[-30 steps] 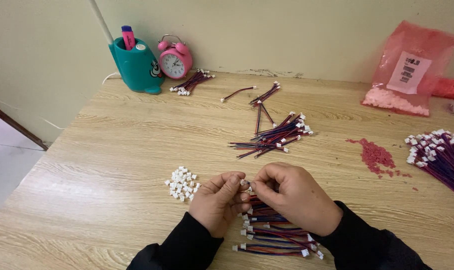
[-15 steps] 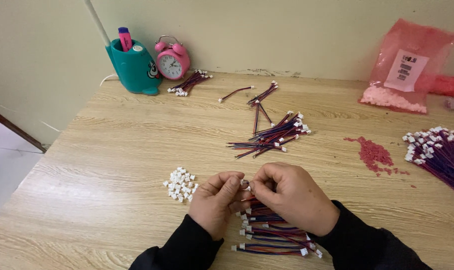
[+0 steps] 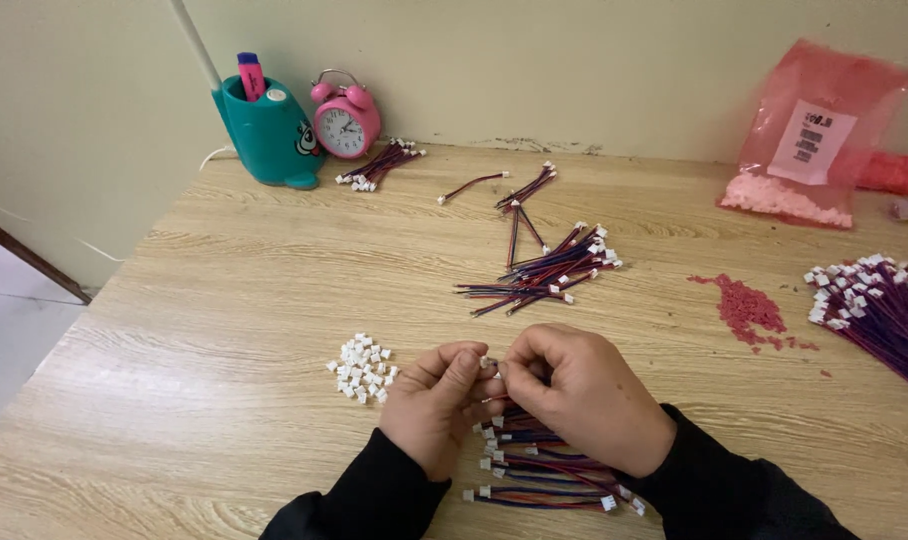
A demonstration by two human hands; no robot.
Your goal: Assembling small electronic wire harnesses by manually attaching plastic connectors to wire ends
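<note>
While both hands sit low centre, counts: one pile of white connector housings (image 3: 362,367) left of them, one finished wire bundle (image 3: 544,472) beneath them, four more wire groups across the wooden table (image 3: 224,300). Left hand (image 3: 436,408) and right hand (image 3: 584,395) are curled nearly closed, fingertips meeting, pinching one small white connector (image 3: 488,363) between them. One pink alarm clock (image 3: 346,115) upper left.

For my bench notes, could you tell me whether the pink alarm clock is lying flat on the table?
No, the pink alarm clock stands upright beside the teal holder.
</note>
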